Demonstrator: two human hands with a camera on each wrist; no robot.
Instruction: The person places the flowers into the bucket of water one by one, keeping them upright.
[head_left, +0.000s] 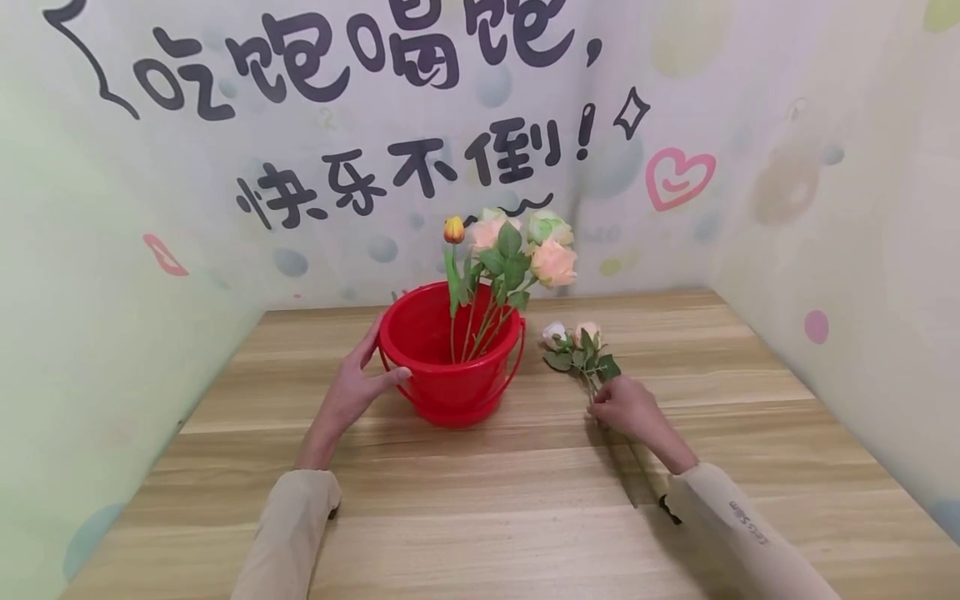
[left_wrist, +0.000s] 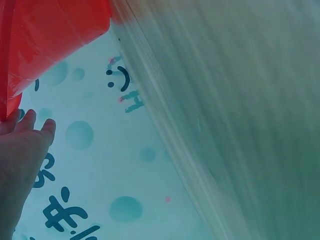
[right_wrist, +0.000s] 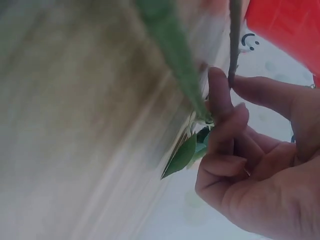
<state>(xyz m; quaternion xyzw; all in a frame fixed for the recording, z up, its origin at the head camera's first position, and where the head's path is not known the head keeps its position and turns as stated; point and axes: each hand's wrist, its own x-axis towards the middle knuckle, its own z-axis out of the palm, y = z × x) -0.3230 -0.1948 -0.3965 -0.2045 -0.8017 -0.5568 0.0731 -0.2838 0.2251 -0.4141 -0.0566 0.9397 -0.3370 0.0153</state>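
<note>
Risk assessment: the red bucket stands upright on the wooden worktop and carries 1 orange tulip and a cluster of peach and pale roses on long stems that lean toward its right rim; the load looks top-heavy, so a knock from that side could tip the bucket or spill the stems. The rose sprig lies on the worktop just right of the bucket, its thin stem the only purchase, so it could slip or bend if lifted at an angle, and its leaves could snag on the bucket's lowered handle. Left hand: its fingers are straight and spread, thumb low on the front wall and the rest laid against the bucket's left side, bracing rather than gripping. Right hand: thumb and forefinger pinch the sprig's stem near its lower end, the remaining fingers curled loosely into the palm.
</note>
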